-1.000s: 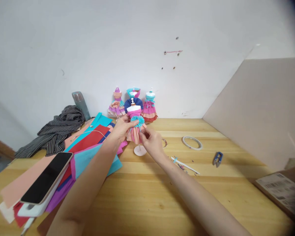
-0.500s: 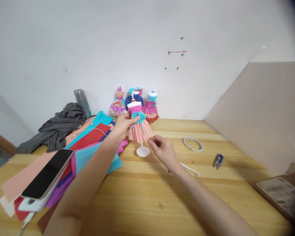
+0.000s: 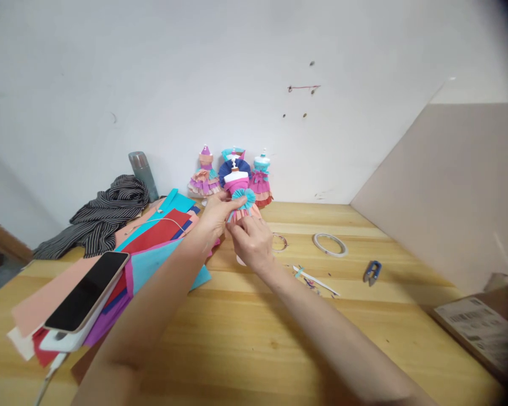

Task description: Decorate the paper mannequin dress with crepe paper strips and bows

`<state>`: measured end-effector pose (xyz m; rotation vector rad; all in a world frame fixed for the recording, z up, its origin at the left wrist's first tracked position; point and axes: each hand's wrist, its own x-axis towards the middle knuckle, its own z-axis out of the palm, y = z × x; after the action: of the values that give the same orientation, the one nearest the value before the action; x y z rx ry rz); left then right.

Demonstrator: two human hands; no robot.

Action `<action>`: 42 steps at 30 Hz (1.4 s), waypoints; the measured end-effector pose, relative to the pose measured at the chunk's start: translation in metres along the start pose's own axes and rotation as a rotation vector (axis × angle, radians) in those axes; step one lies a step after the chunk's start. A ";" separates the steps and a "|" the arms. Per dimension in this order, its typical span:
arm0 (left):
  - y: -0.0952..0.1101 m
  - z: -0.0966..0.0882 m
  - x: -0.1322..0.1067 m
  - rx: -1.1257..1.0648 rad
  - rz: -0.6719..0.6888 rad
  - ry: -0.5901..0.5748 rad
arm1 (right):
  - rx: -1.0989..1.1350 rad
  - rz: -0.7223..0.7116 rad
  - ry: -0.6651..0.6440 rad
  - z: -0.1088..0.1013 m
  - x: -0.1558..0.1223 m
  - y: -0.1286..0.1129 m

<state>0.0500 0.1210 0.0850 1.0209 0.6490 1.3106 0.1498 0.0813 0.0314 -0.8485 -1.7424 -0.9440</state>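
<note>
A small white dress form (image 3: 236, 176) wears a pink paper bodice and a peach skirt (image 3: 254, 211). At its waist sits a pleated turquoise paper rosette (image 3: 245, 197). My left hand (image 3: 217, 215) grips the dress form at the waist, its thumb lying on the rosette. In front of the skirt, my right hand (image 3: 253, 241) is closed with its fingers curled against the paper; what they pinch is hidden. This hand also covers most of the skirt and stand.
Other dressed forms (image 3: 261, 176) stand against the wall. Coloured paper sheets (image 3: 152, 276), a phone (image 3: 87, 290), striped cloth (image 3: 105, 211) and a flask (image 3: 144, 175) lie left. Rightward are a tape roll (image 3: 342, 248), paper scraps (image 3: 311, 282), blue snips (image 3: 372, 273) and a cardboard box (image 3: 474, 327).
My right hand has moved left and up, from beside the skirt's right hem to its front. The dress form has shifted slightly right. A thin ring and scraps on the table are now uncovered.
</note>
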 end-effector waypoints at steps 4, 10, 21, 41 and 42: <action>0.001 -0.003 -0.001 0.003 0.007 0.010 | 0.083 0.048 -0.015 -0.014 -0.009 0.008; 0.000 0.004 -0.002 0.002 -0.003 0.036 | 0.050 0.040 -0.018 -0.010 -0.005 0.003; 0.001 -0.003 -0.003 0.051 0.001 -0.003 | 0.066 0.113 -0.055 -0.015 -0.007 0.016; 0.007 0.006 -0.005 0.037 -0.004 0.055 | 0.065 0.000 -0.082 -0.014 -0.014 0.008; 0.006 0.006 -0.005 0.033 -0.010 0.062 | 0.057 -0.014 -0.093 -0.012 -0.012 0.007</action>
<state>0.0518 0.1145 0.0927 1.0056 0.7243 1.3310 0.1641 0.0724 0.0249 -0.8563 -1.8485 -0.8721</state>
